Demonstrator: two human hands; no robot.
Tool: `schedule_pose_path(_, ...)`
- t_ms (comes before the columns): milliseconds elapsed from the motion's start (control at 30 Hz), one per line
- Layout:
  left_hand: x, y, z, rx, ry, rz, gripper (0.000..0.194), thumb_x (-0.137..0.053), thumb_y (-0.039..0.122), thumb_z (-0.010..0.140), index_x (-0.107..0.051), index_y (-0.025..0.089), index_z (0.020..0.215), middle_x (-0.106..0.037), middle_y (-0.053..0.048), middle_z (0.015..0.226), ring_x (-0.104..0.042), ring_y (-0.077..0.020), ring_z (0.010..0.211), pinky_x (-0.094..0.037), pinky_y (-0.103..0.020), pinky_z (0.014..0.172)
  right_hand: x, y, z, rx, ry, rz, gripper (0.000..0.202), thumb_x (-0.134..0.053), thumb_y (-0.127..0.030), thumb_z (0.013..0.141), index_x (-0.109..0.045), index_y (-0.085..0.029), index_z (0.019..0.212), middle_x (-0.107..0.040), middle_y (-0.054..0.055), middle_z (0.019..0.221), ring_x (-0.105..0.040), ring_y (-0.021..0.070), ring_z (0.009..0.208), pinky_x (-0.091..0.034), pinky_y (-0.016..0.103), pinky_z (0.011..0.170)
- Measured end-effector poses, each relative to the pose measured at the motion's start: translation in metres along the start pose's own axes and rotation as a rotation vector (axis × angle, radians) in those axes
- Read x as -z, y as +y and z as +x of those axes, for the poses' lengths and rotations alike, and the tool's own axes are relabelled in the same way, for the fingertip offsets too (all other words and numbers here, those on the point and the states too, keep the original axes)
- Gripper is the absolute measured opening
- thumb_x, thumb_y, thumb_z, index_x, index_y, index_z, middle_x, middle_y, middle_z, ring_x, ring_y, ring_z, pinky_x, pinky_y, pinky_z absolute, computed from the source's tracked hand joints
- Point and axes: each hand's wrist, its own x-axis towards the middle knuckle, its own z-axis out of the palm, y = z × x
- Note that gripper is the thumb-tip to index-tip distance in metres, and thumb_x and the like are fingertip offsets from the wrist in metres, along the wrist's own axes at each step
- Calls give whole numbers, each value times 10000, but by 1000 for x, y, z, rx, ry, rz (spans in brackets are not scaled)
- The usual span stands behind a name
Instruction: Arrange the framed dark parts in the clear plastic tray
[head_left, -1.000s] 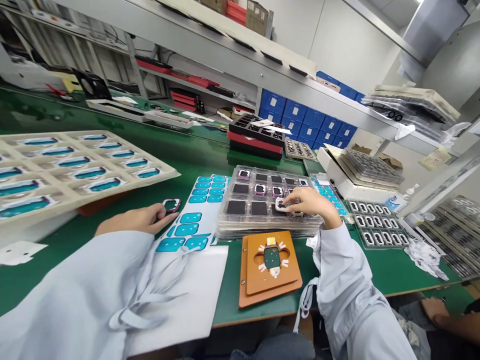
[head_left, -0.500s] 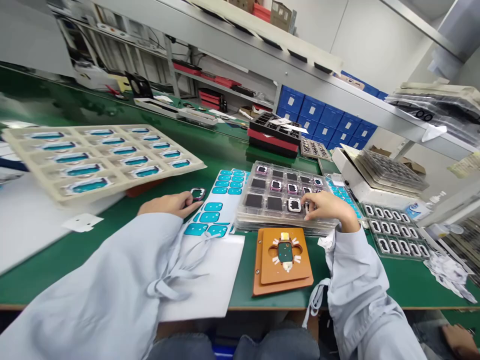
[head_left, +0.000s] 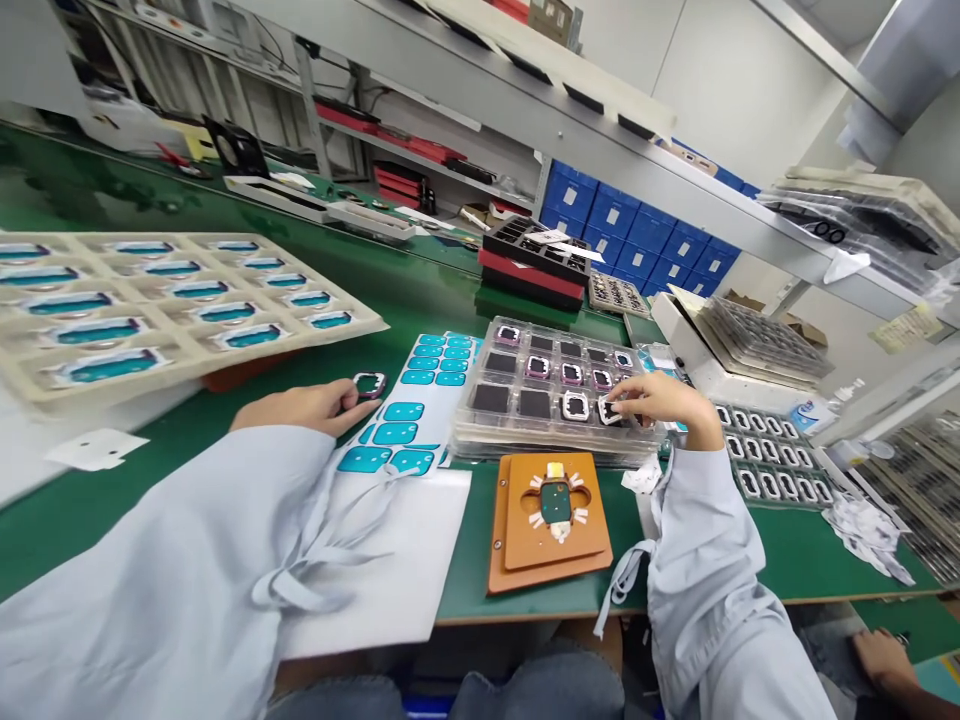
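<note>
Nearest the person, a white paper sheet [head_left: 375, 560] hangs slightly over the near edge of the green desk [head_left: 817, 560]. To its right lies an orange square fixture plate [head_left: 551, 520] with a dark green insert in its middle, its near edge close to the desk's rim. Open green surface lies to the right of the plate, up to the right sleeve, and more on the near left, where a small white paper scrap [head_left: 94, 447] lies by itself.

The left hand [head_left: 300, 408] rests on the desk at the left edge of a white backing sheet of teal rounded stickers [head_left: 409, 420]; its fingertips pinch a small pink-rimmed square frame [head_left: 368, 384], held just above the green strip between the sheet and a large cream moulded tray of teal parts [head_left: 172, 310].

The right hand [head_left: 664, 400] sits on the near right corner of a stack of clear plastic compartment trays [head_left: 555, 400], fingers closed on a small white square frame [head_left: 609, 410] in the nearest row. A second white frame [head_left: 575, 405] lies in the compartment just to its left. The stack's near edge is just beyond the orange plate.

Right of the stack lies a flat tray of small white-rimmed frames [head_left: 772, 460], with crumpled white wrapping [head_left: 862, 525] near the right edge. Farther off stand black and red stacked trays [head_left: 532, 265], beyond a band of bare green.
</note>
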Motion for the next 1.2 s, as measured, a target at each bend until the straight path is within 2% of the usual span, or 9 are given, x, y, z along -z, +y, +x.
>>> schedule_pose_path(100,1,0,1,-10,-19,12,426,-282,579,946,-438,213,791,-642,-32,830,-591,-179,752,-302,-229,562,3,5,-3,-14,130,-201,248,-622,-287,921,-644,-237,1164,-688,-11,829,-637,166,755,-433,254,668)
schedule_pose_path(167,2,0,2,-9,-19,17,432,-276,586,938,-433,215,784,-649,-34,831,-598,-181,754,-314,-230,563,4,9,-5,-54,154,-257,304,-695,-281,869,-625,-226,1160,-694,-5,864,-635,189,848,-413,256,675)
schedule_pose_path(367,4,2,0,-9,-32,22,427,-258,586,925,-430,219,790,-653,-36,826,-614,-187,761,-356,-237,578,2,8,-5,-98,-72,-281,617,-888,-298,653,-583,-268,1188,-683,-24,958,-628,182,844,-395,238,627)
schedule_pose_path(533,6,2,-1,-22,-37,21,428,-241,584,907,-424,219,781,-660,-39,819,-620,-190,749,-378,-244,583,-4,5,3,-142,-74,-277,677,-897,-185,592,-566,-229,1182,-643,-18,779,-622,207,790,-395,249,628)
schedule_pose_path(633,5,1,1,-30,-43,4,427,-237,581,897,-426,218,774,-666,-46,819,-626,-192,747,-388,-250,589,-3,12,6,-105,-70,-212,630,-897,-169,575,-585,-219,1120,-616,-37,723,-604,185,716,-386,241,592)
schedule_pose_path(733,5,0,2,-31,-43,-3,428,-239,582,892,-432,218,776,-665,-52,826,-629,-195,753,-391,-254,594,3,22,5,-25,-60,-127,473,-874,-175,593,-630,-211,996,-591,-51,686,-577,156,676,-380,229,588)
schedule_pose_path(900,5,1,2,-20,-53,-8,439,-234,595,884,-439,222,778,-660,-44,805,-631,-198,751,-397,-253,603,14,38,-1,90,4,37,276,-782,-244,675,-668,-189,920,-639,-10,817,-588,157,781,-412,224,638)
schedule_pose_path(1067,0,-4,8,-28,-55,-17,443,-219,603,876,-434,226,786,-659,-33,799,-633,-194,746,-399,-251,609,20,55,0,2,-31,154,251,-699,-236,747,-715,-177,990,-691,18,807,-605,149,642,-464,240,581)
schedule_pose_path(1200,-11,-18,24,-54,-76,-23,502,-193,662,864,-444,229,822,-659,-36,825,-639,-200,773,-414,-255,626,21,67,7,-51,69,159,184,-673,-228,792,-730,-177,959,-702,41,958,-613,131,647,-486,238,604)
